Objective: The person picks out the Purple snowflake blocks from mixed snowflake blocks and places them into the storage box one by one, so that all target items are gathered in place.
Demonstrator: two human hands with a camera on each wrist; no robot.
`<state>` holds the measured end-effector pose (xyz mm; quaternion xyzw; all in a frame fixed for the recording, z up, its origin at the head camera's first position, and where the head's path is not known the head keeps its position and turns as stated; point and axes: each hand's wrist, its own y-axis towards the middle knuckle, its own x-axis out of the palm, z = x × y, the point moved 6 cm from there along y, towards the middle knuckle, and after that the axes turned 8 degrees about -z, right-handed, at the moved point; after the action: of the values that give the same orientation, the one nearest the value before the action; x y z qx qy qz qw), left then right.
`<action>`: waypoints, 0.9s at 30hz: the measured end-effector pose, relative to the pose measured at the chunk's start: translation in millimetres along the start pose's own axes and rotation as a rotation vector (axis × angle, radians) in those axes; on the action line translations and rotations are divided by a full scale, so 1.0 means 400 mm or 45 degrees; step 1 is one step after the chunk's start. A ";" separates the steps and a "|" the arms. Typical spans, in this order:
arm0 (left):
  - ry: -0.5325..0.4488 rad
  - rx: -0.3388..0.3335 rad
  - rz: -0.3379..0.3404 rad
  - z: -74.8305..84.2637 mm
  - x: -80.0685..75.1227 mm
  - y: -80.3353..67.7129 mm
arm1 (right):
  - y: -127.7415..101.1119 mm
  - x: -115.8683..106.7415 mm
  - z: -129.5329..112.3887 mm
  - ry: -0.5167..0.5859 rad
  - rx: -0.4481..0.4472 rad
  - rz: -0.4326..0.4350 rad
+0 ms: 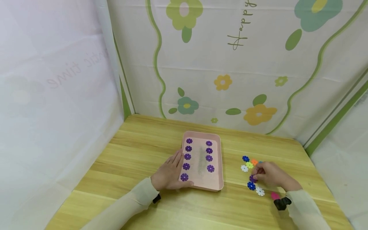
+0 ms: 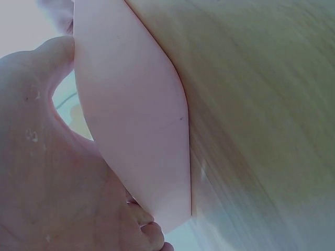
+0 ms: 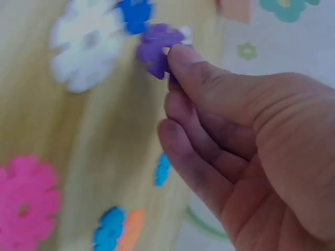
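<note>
My right hand (image 1: 271,174) pinches a purple flower-shaped disc (image 3: 156,49) between thumb and fingertips, over the table right of the tray. A pink tray (image 1: 201,187) holds two columns of purple notched discs, such as this one (image 1: 210,168); the left column is longer by one. At the tray's near left corner rests my left hand (image 1: 171,172), its fingers straight along the left side and the thumb on the near rim. In the left wrist view, that hand (image 2: 63,157) touches the rim beside the tray's outer wall (image 2: 141,115).
Around my right hand lie loose discs: blue (image 1: 251,186), white (image 1: 260,191), pink (image 1: 275,195), yellow-green (image 1: 249,165), orange (image 1: 254,162) and others. Flower-printed cloth (image 1: 198,73) hangs behind the wooden table (image 1: 120,166) and on both sides.
</note>
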<state>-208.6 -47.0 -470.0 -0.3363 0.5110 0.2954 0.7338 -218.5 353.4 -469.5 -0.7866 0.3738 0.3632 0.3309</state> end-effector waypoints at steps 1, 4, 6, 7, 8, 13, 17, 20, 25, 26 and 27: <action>0.002 -0.003 0.000 0.001 -0.001 -0.001 | 0.003 -0.006 -0.011 -0.004 -0.017 -0.002; 0.006 -0.009 0.002 0.002 -0.001 -0.003 | 0.018 -0.020 -0.049 0.010 -0.056 -0.040; 0.013 -0.011 0.003 0.002 -0.002 -0.004 | 0.032 -0.027 -0.077 0.030 -0.053 -0.079; 0.017 -0.010 0.006 0.002 -0.003 -0.003 | 0.040 -0.031 -0.091 0.037 -0.062 -0.097; 0.017 -0.007 0.008 0.002 -0.003 -0.003 | 0.048 -0.035 -0.104 0.043 -0.072 -0.113; 0.017 0.004 0.012 0.003 -0.004 -0.003 | 0.101 -0.050 -0.175 0.020 -0.136 -0.160; 0.008 0.005 0.008 0.004 -0.006 -0.006 | 0.148 -0.052 -0.240 -0.005 -0.185 -0.192; 0.005 0.008 0.010 0.005 -0.007 -0.007 | 0.183 -0.043 -0.288 -0.009 -0.229 -0.223; 0.013 0.025 0.049 0.002 -0.002 -0.005 | 0.231 -0.013 -0.350 -0.024 -0.297 -0.266; 0.017 0.027 0.055 0.000 0.000 -0.004 | 0.238 -0.006 -0.359 -0.022 -0.305 -0.275; 0.020 0.032 0.076 -0.004 0.007 -0.001 | 0.245 0.002 -0.366 -0.019 -0.305 -0.284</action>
<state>-208.3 -48.1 -472.9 -0.3138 0.5301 0.3081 0.7250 -251.8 187.8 -418.9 -0.8544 0.2356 0.3720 0.2758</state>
